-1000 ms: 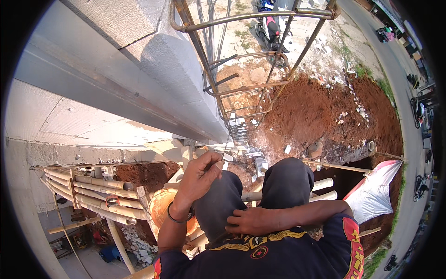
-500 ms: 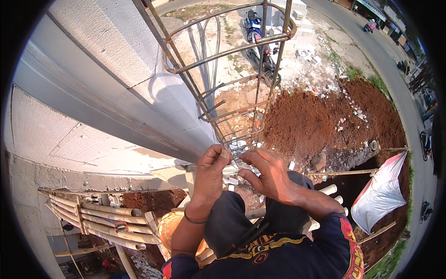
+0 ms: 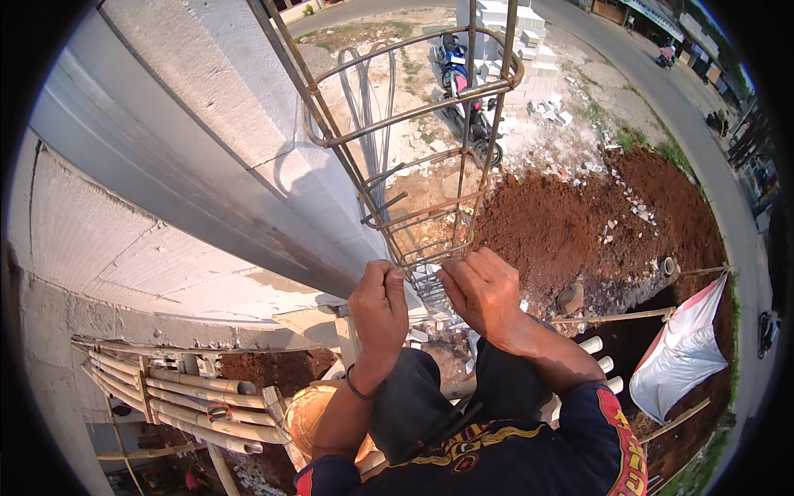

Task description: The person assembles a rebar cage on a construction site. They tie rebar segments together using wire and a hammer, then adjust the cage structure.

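Observation:
My left hand (image 3: pixel 379 310) is raised in front of my knees, its thumb pressed against curled fingers. Across a small gap, my right hand (image 3: pixel 484 289) is closed in a similar pinch, back upward. Anything in either pinch is hidden or too fine to make out. Just beyond both hands rises a rusty rebar cage (image 3: pixel 413 114), long bars tied with rectangular stirrups. Its lower part shows between my hands; whether they touch it I cannot tell. A long grey smooth beam (image 3: pixel 190 194) runs past my left hand.
Pale block wall (image 3: pixel 240 83) stands at left. Bamboo poles (image 3: pixel 207 405) and an orange-yellow round object (image 3: pixel 308 417) lie lower left. Far below are red soil (image 3: pixel 562 207), motorcycles (image 3: pixel 453 62) and stacked white blocks (image 3: pixel 538 83). A white sheet (image 3: pixel 682 360) hangs at right by a pit.
My hands have moved slightly apart, the right one shifting right. The right hand's fingers, looser and more spread before, are now curled closed. The view has shifted a little.

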